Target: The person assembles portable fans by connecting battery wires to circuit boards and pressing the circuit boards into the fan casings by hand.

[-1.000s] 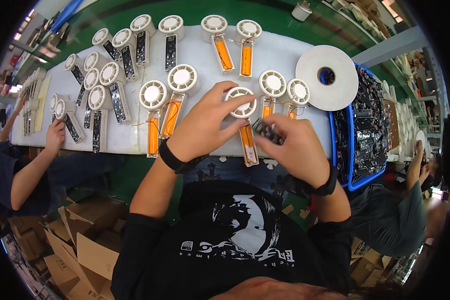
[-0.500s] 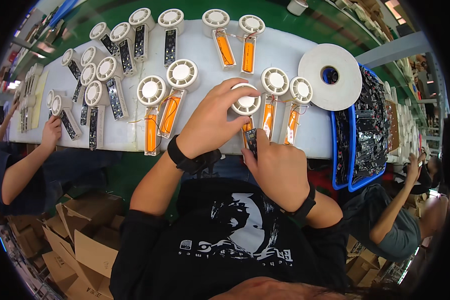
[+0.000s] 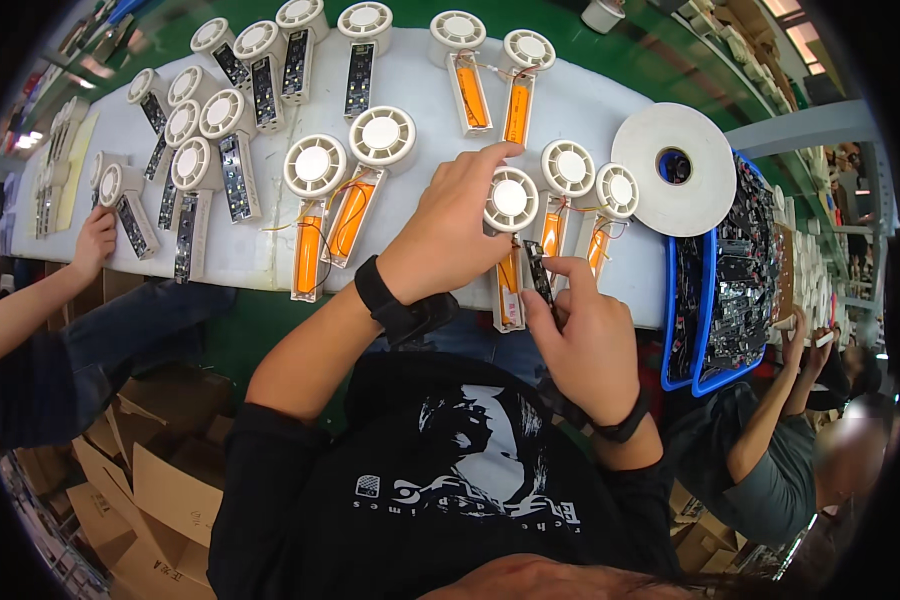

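A white round-headed handheld fan [image 3: 511,200] lies at the near table edge, its opened handle showing an orange battery [image 3: 509,275]. My left hand [image 3: 448,222] curves around the left side of its head, thumb by the neck and one finger stretched above; the other fingers are partly hidden. Between thumb and forefinger, my right hand [image 3: 592,340] pinches a narrow black circuit board [image 3: 540,272], tilted and just right of that handle. Two similar fans, one with its head [image 3: 568,167] nearest, lie to the right with thin wires and orange batteries.
More battery fans [image 3: 315,166] lie to the left and at the back. Further left stand several fans with boards fitted [image 3: 238,175], near another person's hand [image 3: 96,238]. A large white tape roll [image 3: 705,190] and blue trays [image 3: 703,365] of circuit boards are at right. Cardboard boxes [image 3: 175,495] sit below.
My right hand has shifted right with the board, which now stands apart from the handle and is turned more edge-on. My left finger has come off the front of the fan's head.
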### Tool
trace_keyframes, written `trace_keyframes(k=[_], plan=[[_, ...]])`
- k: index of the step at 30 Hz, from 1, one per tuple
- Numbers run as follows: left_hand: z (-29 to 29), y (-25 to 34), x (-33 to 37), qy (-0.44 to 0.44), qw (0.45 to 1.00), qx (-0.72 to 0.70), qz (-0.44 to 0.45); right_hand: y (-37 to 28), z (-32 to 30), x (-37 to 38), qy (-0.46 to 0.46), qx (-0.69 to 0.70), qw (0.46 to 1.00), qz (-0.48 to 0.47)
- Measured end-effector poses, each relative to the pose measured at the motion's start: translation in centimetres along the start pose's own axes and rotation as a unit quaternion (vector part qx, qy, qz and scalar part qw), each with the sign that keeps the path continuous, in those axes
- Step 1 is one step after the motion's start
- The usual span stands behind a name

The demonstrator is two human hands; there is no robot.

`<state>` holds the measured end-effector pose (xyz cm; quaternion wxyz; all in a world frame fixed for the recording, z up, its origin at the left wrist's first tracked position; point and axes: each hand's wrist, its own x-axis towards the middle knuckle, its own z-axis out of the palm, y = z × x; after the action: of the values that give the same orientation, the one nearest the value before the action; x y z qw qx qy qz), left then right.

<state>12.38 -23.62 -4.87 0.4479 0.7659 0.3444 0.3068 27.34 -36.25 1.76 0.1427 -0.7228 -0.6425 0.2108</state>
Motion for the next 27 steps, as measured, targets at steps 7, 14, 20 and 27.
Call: trace_keyframes(k=[7,14,20,27], plan=[[-0.5,-1.1,-2.2,-0.037,0.956,-0.281,-0.078,0.1,3.2,0.3,0.148,-0.130,0.973,-0.119],[-0.3,-0.9,-2.8,-0.066,0.978,-0.194,-0.028,-0.6,4.8,0.1,0.165,-0.134,0.971,-0.111],[-0.1,-1.0,-2.5,-0.064,0.988,-0.140,-0.024,0.4,3.5,0.3,0.116,-0.148,0.975,-0.121],[0.1,-1.2,-2.6,-0.061,0.993,-0.102,-0.007,2.3,0.1,0.3,-0.033,-0.126,0.969,-0.212]])
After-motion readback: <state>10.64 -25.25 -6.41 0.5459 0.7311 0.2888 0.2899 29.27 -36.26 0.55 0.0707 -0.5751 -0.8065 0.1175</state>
